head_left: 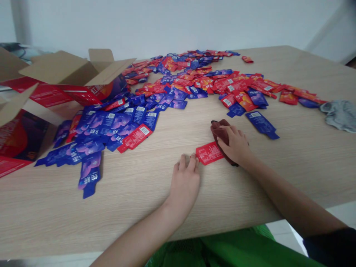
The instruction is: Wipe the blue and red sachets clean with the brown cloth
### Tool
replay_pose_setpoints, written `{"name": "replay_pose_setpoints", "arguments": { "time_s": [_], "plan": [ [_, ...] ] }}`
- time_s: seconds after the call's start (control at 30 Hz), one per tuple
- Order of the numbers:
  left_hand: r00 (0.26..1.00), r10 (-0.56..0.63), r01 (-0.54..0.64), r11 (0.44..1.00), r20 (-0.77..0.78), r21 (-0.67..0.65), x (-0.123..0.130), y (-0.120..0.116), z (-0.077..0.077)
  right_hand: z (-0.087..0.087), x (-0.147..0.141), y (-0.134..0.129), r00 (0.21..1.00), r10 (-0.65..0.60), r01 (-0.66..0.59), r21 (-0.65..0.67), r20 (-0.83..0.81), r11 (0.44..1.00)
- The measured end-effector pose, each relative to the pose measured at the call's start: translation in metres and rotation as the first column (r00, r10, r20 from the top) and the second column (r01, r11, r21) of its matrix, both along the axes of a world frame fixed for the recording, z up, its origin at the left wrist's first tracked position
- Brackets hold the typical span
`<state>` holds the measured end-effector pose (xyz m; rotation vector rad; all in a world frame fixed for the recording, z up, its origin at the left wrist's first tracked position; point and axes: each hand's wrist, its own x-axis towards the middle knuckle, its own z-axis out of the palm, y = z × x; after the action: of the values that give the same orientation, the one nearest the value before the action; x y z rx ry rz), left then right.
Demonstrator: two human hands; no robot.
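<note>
A red packet (209, 153) lies flat on the wooden table (133, 215) in front of me. My left hand (186, 178) rests its fingertips at the packet's left end, pressing it to the table. Over the packet's right end is a brown cloth (222, 135), with my right hand (235, 145) wrapped on it. The cloth hides that end of the packet. A blue packet (261, 124) lies face down behind my right hand, apart from it.
Blue packets (94, 126) with a few red ones are piled at the left beside open cardboard boxes (55, 91). Mixed red and blue packets (194, 81) spread across the back. A grey cloth (340, 115) lies at the right.
</note>
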<state>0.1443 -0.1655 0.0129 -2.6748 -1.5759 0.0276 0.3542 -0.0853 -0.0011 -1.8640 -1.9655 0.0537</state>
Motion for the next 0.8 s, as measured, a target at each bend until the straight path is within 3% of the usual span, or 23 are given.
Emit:
{"name": "replay_pose_setpoints", "arguments": {
  "time_s": [0.1,0.2,0.33,0.4,0.53,0.63,0.7,0.8],
  "plan": [
    [1.000,0.005,-0.005,1.000,-0.003,0.021,0.002,-0.001,-0.003,0.012,-0.014,-0.006,0.998,0.049,-0.046,0.078,-0.042,0.996],
    [1.000,0.013,-0.012,0.999,-0.012,0.031,0.002,-0.001,-0.005,0.020,-0.039,-0.018,0.979,0.201,-0.197,0.123,-0.024,0.973],
    [1.000,0.016,-0.016,1.000,-0.022,0.000,-0.001,0.001,-0.005,0.011,-0.049,-0.024,0.935,0.332,-0.334,-0.003,0.123,0.943],
    [1.000,0.007,-0.008,1.000,-0.014,-0.027,-0.004,0.003,-0.004,0.005,-0.035,-0.018,0.948,0.278,-0.272,-0.059,0.153,0.960],
    [1.000,-0.001,0.001,0.998,-0.001,-0.060,-0.005,0.004,-0.002,0.007,0.004,-0.001,0.981,0.038,-0.017,-0.110,0.188,0.994],
    [1.000,0.006,-0.006,0.999,-0.006,-0.047,-0.003,0.004,-0.001,0.018,-0.001,0.001,0.979,-0.021,0.035,-0.068,0.203,0.997],
    [1.000,0.012,-0.013,0.999,-0.016,-0.033,-0.001,0.003,-0.002,0.024,-0.025,-0.005,0.987,0.039,-0.037,-0.021,0.156,0.999],
    [0.999,0.020,-0.021,0.999,-0.032,-0.026,0.000,0.002,-0.003,0.022,-0.064,-0.016,0.957,0.267,-0.268,-0.005,0.110,0.963]
  ]
}}
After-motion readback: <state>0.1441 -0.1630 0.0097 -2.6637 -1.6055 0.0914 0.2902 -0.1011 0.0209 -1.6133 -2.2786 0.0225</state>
